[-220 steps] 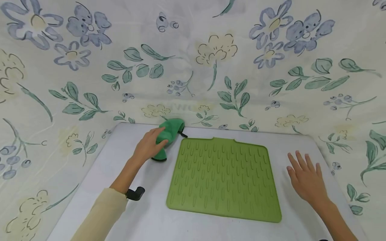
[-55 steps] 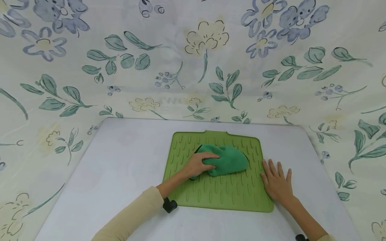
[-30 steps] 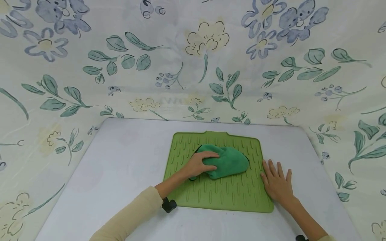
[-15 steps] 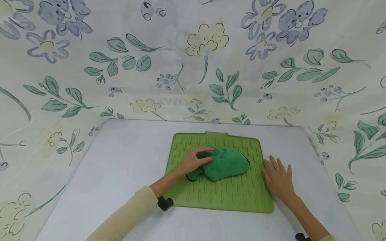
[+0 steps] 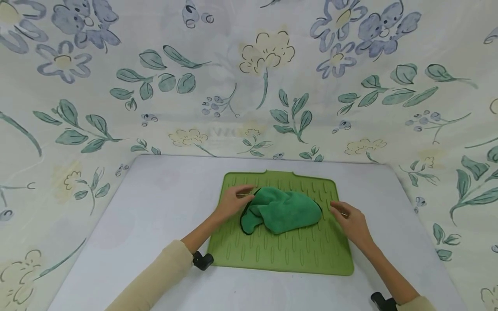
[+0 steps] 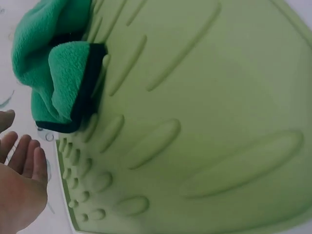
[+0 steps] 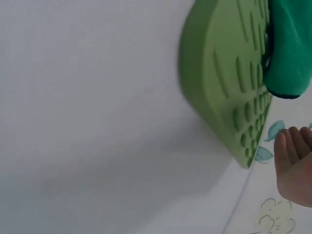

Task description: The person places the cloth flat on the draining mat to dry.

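A crumpled green cloth with dark edging (image 5: pixel 288 211) lies bunched on the middle of a lime-green ridged mat (image 5: pixel 272 255). My left hand (image 5: pixel 232 201) is just left of the cloth, fingers relaxed with a gap between thumb and fingers, holding nothing. Over the mat's right edge is my right hand (image 5: pixel 352 222), its fingers bent loosely toward the cloth and apart from it. In the left wrist view the cloth (image 6: pixel 68 73) sits beyond the left hand (image 6: pixel 22 190). The right wrist view has the right hand (image 7: pixel 297 170) below the cloth's end (image 7: pixel 290 53).
The mat lies on a white table (image 5: pixel 155 207). Floral fabric (image 5: pixel 218 86) hangs behind the table and along its sides. Each wrist carries a small black camera mount, one at the left wrist (image 5: pixel 203 261) and one at the right (image 5: pixel 383 301).
The cloth, earlier gripped off the mat's left side, came onto the mat. My left hand has let go and drawn back left. My right hand has lifted off the mat's edge and moved inward.
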Action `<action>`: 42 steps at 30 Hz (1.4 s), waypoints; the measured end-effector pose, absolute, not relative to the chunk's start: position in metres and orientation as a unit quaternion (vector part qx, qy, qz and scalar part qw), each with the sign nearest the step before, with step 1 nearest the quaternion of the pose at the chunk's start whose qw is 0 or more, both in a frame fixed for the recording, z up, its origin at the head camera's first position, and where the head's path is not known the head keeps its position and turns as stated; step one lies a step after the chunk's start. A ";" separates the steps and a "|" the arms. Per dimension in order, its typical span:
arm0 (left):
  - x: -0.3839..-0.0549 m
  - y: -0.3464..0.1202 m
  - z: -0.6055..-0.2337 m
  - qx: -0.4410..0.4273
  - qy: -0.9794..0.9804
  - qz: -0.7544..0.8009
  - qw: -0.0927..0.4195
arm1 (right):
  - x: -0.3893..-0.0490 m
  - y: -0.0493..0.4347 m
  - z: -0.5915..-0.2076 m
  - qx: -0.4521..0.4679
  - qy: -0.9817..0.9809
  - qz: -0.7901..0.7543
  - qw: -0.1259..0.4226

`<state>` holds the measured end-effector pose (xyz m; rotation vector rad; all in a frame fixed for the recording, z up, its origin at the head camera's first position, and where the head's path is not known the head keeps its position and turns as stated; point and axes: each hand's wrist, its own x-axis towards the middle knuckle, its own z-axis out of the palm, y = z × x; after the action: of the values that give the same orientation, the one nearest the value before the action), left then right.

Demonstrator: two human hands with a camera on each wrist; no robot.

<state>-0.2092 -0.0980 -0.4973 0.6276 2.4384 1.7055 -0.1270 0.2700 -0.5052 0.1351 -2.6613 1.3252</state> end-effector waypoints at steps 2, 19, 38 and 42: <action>-0.208 -0.101 -0.499 0.194 0.810 0.551 0.058 | -0.130 0.266 -0.504 0.042 -0.886 0.457 0.066; -0.203 -0.103 -0.506 0.155 0.840 0.510 0.102 | -0.137 0.253 -0.513 0.044 -0.872 0.487 0.006; -0.205 -0.107 -0.502 0.155 0.842 0.510 0.090 | -0.135 0.250 -0.508 0.009 -0.873 0.487 0.035; -0.206 -0.110 -0.499 0.154 0.845 0.504 0.087 | -0.134 0.256 -0.507 0.000 -0.877 0.480 0.039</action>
<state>-0.2059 -0.1105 -0.4993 0.4575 2.5172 1.5025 -0.1337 0.2557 -0.5068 -0.0013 -2.6866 1.4706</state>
